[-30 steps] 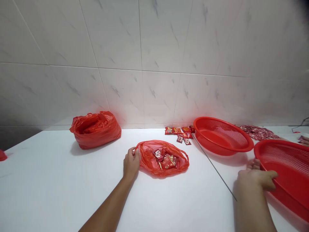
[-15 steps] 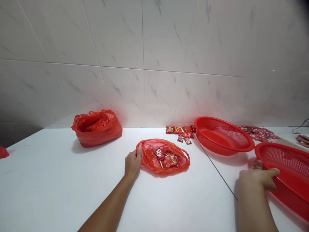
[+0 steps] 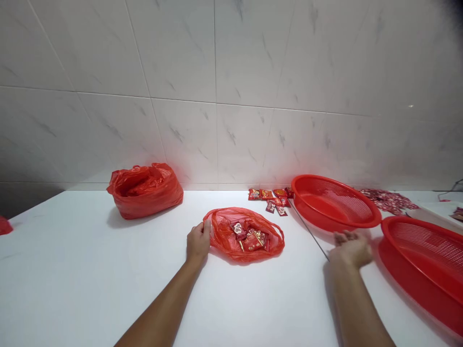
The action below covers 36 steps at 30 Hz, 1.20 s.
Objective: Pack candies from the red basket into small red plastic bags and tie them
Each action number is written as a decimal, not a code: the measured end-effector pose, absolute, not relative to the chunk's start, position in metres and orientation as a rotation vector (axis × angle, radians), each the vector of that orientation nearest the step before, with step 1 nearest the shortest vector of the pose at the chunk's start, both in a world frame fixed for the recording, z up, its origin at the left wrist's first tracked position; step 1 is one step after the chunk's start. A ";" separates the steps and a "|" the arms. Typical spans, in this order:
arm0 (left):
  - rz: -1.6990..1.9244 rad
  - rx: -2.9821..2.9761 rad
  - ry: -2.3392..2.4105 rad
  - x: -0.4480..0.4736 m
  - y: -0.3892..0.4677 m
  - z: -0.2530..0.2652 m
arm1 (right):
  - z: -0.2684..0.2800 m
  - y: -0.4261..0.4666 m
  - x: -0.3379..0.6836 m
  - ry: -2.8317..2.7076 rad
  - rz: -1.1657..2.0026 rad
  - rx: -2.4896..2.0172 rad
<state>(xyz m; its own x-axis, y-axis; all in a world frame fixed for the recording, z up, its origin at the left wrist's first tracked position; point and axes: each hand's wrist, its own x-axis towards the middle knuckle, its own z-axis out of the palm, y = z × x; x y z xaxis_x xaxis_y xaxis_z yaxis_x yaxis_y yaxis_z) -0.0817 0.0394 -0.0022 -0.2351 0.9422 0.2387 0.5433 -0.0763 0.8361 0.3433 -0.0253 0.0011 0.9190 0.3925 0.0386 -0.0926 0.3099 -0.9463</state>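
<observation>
A red plastic bag point(image 3: 231, 255) lies with its mouth spread wide on the white table. Inside it are several small red and gold packets point(image 3: 255, 239), one with white lettering. My left hand point(image 3: 198, 241) pinches the bag's left rim between thumb and fingers. My right hand point(image 3: 350, 250) is in the air, slightly blurred, between the bag and the right red basket point(image 3: 415, 270). Its fingers look loosely curled and apart, and I see nothing in them. Just beyond its fingertips stands another red plastic basket point(image 3: 333, 205) with mesh sides.
Another red plastic bag point(image 3: 152, 200) stands open at the back left. Several small red packets point(image 3: 271, 195) lie near the wall beside the baskets. Farther right is a pile of red and white pieces point(image 3: 388, 199). A dark seam point(image 3: 314, 238) crosses the table.
My right hand has let go of the right basket's rim and moved left, away from it. My left hand keeps its hold on the bag, which has barely shifted.
</observation>
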 end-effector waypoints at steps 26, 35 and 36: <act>1.692 1.384 1.027 -0.058 0.002 0.197 | 0.161 -0.010 0.255 -1.346 0.716 -1.063; 1.697 1.545 0.930 -0.045 -0.017 0.201 | 0.166 -0.022 0.223 -1.399 0.997 -0.654; 1.652 1.562 0.924 -0.045 -0.018 0.201 | 0.167 -0.024 0.221 -1.417 1.004 -0.633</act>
